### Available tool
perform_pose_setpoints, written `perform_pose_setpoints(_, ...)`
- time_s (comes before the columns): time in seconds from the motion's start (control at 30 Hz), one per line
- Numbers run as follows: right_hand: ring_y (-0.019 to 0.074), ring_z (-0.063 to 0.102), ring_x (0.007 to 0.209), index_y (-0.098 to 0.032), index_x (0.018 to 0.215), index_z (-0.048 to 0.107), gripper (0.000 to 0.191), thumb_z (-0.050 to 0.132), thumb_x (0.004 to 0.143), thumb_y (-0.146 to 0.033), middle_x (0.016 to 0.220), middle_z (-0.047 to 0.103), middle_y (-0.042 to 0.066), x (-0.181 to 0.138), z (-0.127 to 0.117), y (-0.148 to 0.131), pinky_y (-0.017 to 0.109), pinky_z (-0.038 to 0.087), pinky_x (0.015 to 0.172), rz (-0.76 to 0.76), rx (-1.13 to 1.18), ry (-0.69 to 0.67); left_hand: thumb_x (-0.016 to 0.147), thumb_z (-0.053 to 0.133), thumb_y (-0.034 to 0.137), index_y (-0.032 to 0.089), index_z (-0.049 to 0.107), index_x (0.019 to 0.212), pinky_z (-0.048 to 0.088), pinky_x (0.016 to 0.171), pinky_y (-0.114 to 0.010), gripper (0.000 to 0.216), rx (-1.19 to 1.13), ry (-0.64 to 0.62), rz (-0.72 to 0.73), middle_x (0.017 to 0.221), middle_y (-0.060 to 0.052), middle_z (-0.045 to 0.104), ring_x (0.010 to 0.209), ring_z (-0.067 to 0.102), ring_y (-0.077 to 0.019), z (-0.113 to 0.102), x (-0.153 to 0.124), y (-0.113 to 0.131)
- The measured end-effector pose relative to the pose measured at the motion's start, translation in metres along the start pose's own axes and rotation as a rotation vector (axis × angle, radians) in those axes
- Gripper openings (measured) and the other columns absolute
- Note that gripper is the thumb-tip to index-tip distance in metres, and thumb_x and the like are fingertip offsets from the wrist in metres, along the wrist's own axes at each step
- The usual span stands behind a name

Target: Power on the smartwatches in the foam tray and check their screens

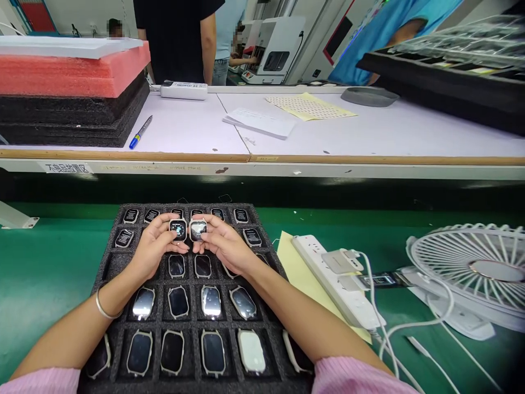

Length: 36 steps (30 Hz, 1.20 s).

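Observation:
Over the back half of a black foam tray (192,323), my left hand (158,243) is closed on a smartwatch (178,230) with a lit dial, its thumb on the screen. Beside it, my right hand (221,241) grips a second smartwatch (198,230), whose screen looks bright and glossy. The two watches are held side by side, faces up. Several strapless watches lie in the tray's compartments; those in the back rows show lit text, such as one watch (252,237), while nearer ones are mostly dark. My hands and forearms hide some compartments.
Right of the tray are a white power strip (328,279), a yellow sheet (293,257), cables and a white fan (471,268). A raised shelf (184,128) behind holds foam stacks (69,104), a pen (140,132), papers (260,121) and trays (447,82). People stand beyond.

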State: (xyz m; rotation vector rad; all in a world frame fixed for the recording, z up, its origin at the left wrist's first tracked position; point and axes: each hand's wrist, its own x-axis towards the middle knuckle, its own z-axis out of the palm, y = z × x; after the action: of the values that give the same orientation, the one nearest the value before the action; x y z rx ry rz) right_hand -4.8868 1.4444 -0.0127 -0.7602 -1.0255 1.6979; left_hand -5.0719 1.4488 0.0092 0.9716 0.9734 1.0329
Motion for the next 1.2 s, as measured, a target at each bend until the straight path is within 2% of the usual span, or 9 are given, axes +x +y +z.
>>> perform_pose_setpoints(0.5,0.0119,0.065,0.064,-0.021,0.113,0.060,0.032,0.071,0.083,-0.024,0.083,0.066,-0.001,-0.0009,-0.0011,0.0002,0.027,0.049,0.063,-0.036,-0.079,-0.021,0.072,0.070,0.027,0.018,0.055,0.106,0.064,0.061,-0.030,0.039,0.054,-0.019,0.038,0.094,0.001,0.065,0.059,0.072,-0.0139,0.0006,-0.0019,-0.0016)
perform_pose_setpoints(0.83,0.0112,0.063,0.064,-0.022,0.115,0.059,0.037,0.071,0.079,-0.019,0.086,0.065,-0.001,-0.0015,0.0001,0.0017,0.027,0.048,0.062,-0.062,-0.120,-0.027,0.072,0.073,0.026,0.018,0.054,0.103,0.063,0.058,-0.027,0.038,0.077,-0.011,0.070,0.099,0.000,0.064,0.055,0.071,-0.0120,0.0011,-0.0005,-0.0043)
perform_pose_setpoints(1.03,0.0114,0.063,0.066,-0.023,0.117,0.057,0.043,0.073,0.078,-0.019,0.088,0.063,-0.001,-0.0012,-0.0013,0.0027,0.027,0.049,0.063,-0.079,-0.142,-0.037,0.071,0.072,0.021,0.018,0.054,0.106,0.064,0.063,-0.029,0.039,0.052,-0.042,0.082,0.102,0.000,0.063,0.060,0.072,-0.0126,0.0015,-0.0007,-0.0048)
perform_pose_setpoints(1.13,0.0100,0.061,0.065,-0.024,0.114,0.057,0.045,0.077,0.074,-0.018,0.091,0.062,-0.002,-0.0003,-0.0017,0.0041,0.026,0.049,0.063,-0.091,-0.147,-0.023,0.067,0.073,0.018,0.019,0.055,0.105,0.065,0.065,-0.029,0.042,0.046,-0.065,0.086,0.103,0.000,0.064,0.062,0.073,-0.0128,0.0024,-0.0007,-0.0046)
perform_pose_setpoints(1.2,0.0091,0.058,0.061,-0.024,0.110,0.059,0.041,0.079,0.074,-0.023,0.088,0.061,-0.003,0.0004,-0.0011,0.0047,0.026,0.048,0.060,-0.081,-0.135,0.008,0.069,0.074,0.022,0.018,0.056,0.103,0.064,0.064,-0.029,0.038,0.050,-0.067,0.066,0.098,0.000,0.064,0.061,0.073,-0.0139,0.0027,-0.0009,-0.0043)
